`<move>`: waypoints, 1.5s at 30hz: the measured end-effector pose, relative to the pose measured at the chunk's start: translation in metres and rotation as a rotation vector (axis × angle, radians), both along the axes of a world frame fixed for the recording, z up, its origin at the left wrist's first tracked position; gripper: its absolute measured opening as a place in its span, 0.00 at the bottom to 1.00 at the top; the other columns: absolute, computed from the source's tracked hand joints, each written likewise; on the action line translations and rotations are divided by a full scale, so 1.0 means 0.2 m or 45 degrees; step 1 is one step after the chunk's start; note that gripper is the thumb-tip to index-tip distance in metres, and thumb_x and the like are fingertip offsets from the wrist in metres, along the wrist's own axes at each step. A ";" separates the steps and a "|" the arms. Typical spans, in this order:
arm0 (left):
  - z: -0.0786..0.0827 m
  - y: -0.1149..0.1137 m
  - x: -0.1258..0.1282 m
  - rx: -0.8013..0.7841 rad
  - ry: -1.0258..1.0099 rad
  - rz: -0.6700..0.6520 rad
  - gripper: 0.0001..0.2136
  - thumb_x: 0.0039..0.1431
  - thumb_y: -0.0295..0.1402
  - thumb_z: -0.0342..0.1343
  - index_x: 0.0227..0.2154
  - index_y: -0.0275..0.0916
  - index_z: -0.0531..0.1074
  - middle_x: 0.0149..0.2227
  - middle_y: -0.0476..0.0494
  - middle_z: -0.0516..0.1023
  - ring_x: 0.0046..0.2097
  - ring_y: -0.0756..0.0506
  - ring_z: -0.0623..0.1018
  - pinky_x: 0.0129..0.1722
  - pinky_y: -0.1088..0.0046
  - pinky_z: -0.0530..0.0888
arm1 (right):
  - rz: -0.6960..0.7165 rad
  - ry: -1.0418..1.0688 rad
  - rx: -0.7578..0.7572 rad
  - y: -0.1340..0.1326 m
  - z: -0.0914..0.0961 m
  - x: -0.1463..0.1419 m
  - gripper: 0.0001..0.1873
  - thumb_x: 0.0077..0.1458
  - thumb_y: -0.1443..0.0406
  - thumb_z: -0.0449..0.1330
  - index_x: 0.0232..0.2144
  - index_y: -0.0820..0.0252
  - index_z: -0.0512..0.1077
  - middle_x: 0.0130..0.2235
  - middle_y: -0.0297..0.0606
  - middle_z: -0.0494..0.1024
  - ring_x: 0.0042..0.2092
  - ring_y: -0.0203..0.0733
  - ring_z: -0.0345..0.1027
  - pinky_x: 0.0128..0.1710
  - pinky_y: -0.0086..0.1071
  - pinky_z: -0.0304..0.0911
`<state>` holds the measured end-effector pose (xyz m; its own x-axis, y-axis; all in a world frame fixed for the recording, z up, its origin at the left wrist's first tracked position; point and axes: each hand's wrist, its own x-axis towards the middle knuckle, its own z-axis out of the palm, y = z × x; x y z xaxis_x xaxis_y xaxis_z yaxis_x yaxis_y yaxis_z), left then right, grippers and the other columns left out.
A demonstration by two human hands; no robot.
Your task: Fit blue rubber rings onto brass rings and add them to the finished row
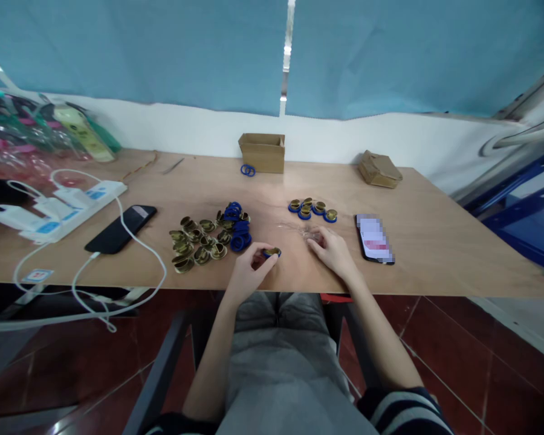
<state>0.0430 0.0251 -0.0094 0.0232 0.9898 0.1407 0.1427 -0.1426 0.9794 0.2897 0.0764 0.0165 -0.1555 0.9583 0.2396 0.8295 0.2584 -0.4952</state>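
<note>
Near the bench's front edge, a heap of brass caps (198,240) and blue rings (236,226) lies left of the left hand (249,269), which pinches one ringed cap (272,252). Just right, the right hand (332,249) rests half-curled, fingertips on a clear bag (299,230); whether it grips, I can't tell.

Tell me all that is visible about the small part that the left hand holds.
The small part is a round, brass-coloured metal cap with a dark blue ring around it, like the finished pieces further back on the table. The left hand pinches it between thumb and fingertips, just above the table's front edge. It looks roughly level. The right hand does not touch it. Finer detail is too small to tell.
</note>
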 end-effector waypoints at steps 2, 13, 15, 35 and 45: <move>0.00 0.00 0.00 -0.001 0.001 -0.003 0.11 0.60 0.39 0.62 0.43 0.41 0.76 0.42 0.43 0.82 0.40 0.46 0.79 0.40 0.70 0.75 | 0.034 -0.028 0.021 0.00 -0.01 -0.02 0.10 0.61 0.63 0.60 0.45 0.59 0.74 0.42 0.43 0.81 0.39 0.47 0.74 0.40 0.35 0.63; -0.01 0.01 0.00 0.004 0.008 -0.014 0.12 0.60 0.40 0.62 0.43 0.41 0.76 0.42 0.43 0.83 0.40 0.45 0.80 0.40 0.70 0.76 | 0.036 -0.063 -0.039 -0.01 -0.01 -0.02 0.04 0.63 0.65 0.60 0.41 0.59 0.72 0.41 0.43 0.80 0.39 0.47 0.74 0.40 0.35 0.62; -0.01 0.01 0.00 -0.002 0.019 -0.019 0.12 0.61 0.40 0.62 0.43 0.41 0.76 0.42 0.43 0.82 0.40 0.46 0.80 0.40 0.70 0.75 | 0.046 -0.054 -0.048 -0.01 -0.01 -0.02 0.04 0.63 0.65 0.60 0.39 0.59 0.71 0.40 0.42 0.80 0.38 0.46 0.73 0.39 0.34 0.62; 0.01 -0.01 0.00 0.004 0.076 -0.028 0.11 0.61 0.38 0.61 0.43 0.41 0.75 0.39 0.45 0.82 0.38 0.47 0.79 0.37 0.71 0.74 | 0.025 -0.078 -0.080 -0.01 -0.02 -0.03 0.05 0.63 0.64 0.60 0.35 0.58 0.68 0.40 0.42 0.79 0.38 0.45 0.73 0.40 0.34 0.62; 0.01 -0.01 0.00 0.023 0.095 -0.026 0.10 0.61 0.39 0.62 0.43 0.41 0.76 0.38 0.45 0.82 0.38 0.46 0.79 0.37 0.71 0.74 | 0.025 -0.100 -0.083 0.00 -0.03 -0.03 0.05 0.63 0.63 0.59 0.37 0.58 0.67 0.39 0.44 0.79 0.39 0.47 0.73 0.40 0.36 0.62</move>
<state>0.0430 0.0231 -0.0066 0.0544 0.9863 0.1556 0.2119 -0.1637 0.9635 0.2841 0.0762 0.0110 -0.1902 0.9680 0.1635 0.8614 0.2445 -0.4453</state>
